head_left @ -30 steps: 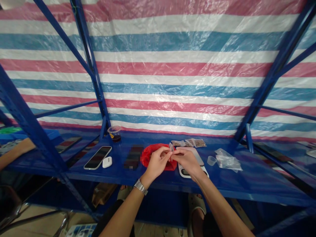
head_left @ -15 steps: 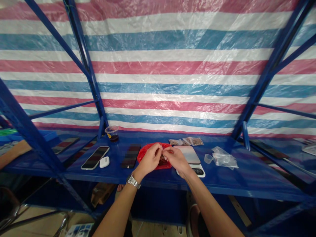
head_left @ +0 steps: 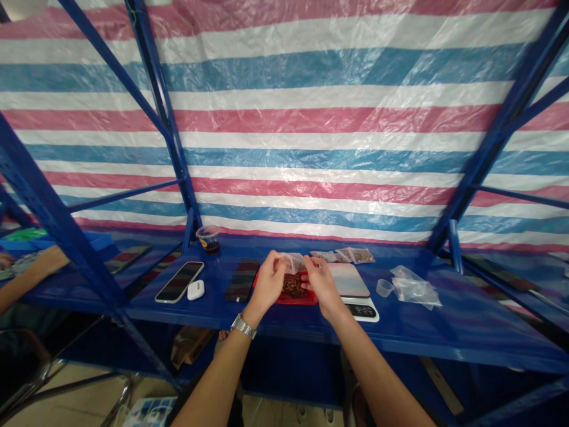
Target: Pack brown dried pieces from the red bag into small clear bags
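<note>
Between my hands a small clear zip bag (head_left: 293, 261) is stretched out above a red plastic bag (head_left: 297, 300). My left hand (head_left: 269, 279) pinches the zip bag's left edge, and my right hand (head_left: 320, 283) grips its right edge. Small brown pieces (head_left: 294, 286), of a kind I cannot make out, lie in the red bag just below. A white kitchen scale (head_left: 351, 282) with a dark display stands right beside my right hand. Behind the scale lie several filled clear packets (head_left: 355, 255).
On the right are a small clear cup (head_left: 384, 288) and a pile of clear bags (head_left: 415, 287). To the left lie a dark phone-like slab (head_left: 242, 281), a white earbud case (head_left: 195, 289), a phone (head_left: 179, 281) and a cup of dark liquid (head_left: 208, 240). Another person's arm (head_left: 38, 273) shows far left.
My hands have moved apart, and the clear zip bag now shows spread between them. More of the brown pieces is visible. The view has shifted slightly, so the table things appear further right.
</note>
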Demonstrator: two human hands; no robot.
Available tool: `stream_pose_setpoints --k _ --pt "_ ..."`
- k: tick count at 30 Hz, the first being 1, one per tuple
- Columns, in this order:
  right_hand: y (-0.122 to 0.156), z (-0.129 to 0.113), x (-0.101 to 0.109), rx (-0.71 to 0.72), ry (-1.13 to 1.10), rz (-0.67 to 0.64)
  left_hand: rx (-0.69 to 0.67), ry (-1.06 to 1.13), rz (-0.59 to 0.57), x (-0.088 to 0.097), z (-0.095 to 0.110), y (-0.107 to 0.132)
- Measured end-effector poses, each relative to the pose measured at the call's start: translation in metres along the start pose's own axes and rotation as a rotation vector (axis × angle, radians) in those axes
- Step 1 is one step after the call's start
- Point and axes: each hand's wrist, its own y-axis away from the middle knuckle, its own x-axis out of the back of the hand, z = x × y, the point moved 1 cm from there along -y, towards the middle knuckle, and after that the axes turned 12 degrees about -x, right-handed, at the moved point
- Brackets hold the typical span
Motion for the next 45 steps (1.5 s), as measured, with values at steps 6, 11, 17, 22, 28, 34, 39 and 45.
stream_pose_setpoints --k 6,11,17,22,28,34,39,45 --pt "-0.014 -0.002 0.008 0.128 -0.131 0.004 0.047 -0.029 0.048 -0.005 -0.019 0.003" --pt "-0.018 -0.002 0.011 0.415 0.155 0.210 -0.113 -0.286 -0.151 -0.014 -0.014 0.015" --pt "-0.007 -0.004 0.007 0.458 0.337 0.171 -0.087 -0.440 -0.211 -0.025 -0.015 0.015" --pt "-0.003 -0.011 0.011 0.457 0.316 0.144 -0.115 -0.470 -0.217 -0.032 -0.016 0.011" --pt "0.007 -0.023 0.021 0.529 0.372 0.209 -0.143 -0.480 -0.225 -0.031 -0.015 0.013" --pt "0.003 -0.021 0.020 0.590 0.361 0.179 -0.081 -0.408 -0.199 -0.027 -0.015 0.013" --pt "0.004 -0.020 0.018 0.560 0.327 0.170 -0.124 -0.405 -0.230 -0.027 -0.016 0.015" --pt "0.005 -0.021 0.019 0.570 0.383 0.176 -0.153 -0.462 -0.248 -0.023 -0.020 0.017"
